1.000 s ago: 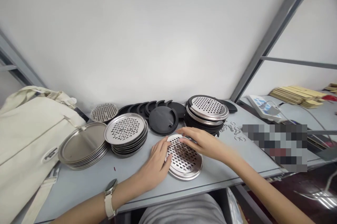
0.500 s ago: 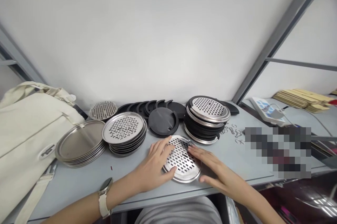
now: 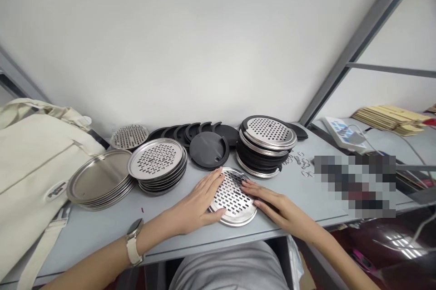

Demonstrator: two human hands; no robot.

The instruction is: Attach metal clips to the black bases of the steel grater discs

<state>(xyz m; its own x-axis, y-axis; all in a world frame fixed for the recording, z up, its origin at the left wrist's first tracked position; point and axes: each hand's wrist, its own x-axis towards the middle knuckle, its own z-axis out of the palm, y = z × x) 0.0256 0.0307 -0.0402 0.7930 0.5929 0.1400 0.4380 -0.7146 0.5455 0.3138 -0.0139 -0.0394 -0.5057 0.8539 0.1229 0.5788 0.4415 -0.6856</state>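
A round metal grater disc (image 3: pixel 235 203) with rows of slots lies on the table before me, its shiny rim nearest my body. Along its left side rests my left hand (image 3: pixel 199 201), fingers stretched out over the edge and thumb on the lower left rim. My right hand (image 3: pixel 274 203) touches the disc from the other side, with straight fingertips on the slotted face and thumb at the right rim. Neither hand is wrapped round it. Just behind the disc sits a round black lid (image 3: pixel 208 149) with a small hole and a raised curved edge.
Slotted discs (image 3: pixel 156 158) and plain metal plates (image 3: pixel 102 174) are stacked left, beside a cream bag (image 3: pixel 41 167). More black lids (image 3: pixel 192 132) overlap along the wall. A mixed stack of discs and black parts (image 3: pixel 267 133) stands right, near loose metal rings (image 3: pixel 301 160).
My right thumb has moved in from beside the disc onto its rim. My left hand stays at the left edge. The whole view has shifted slightly; the stacks look unchanged.
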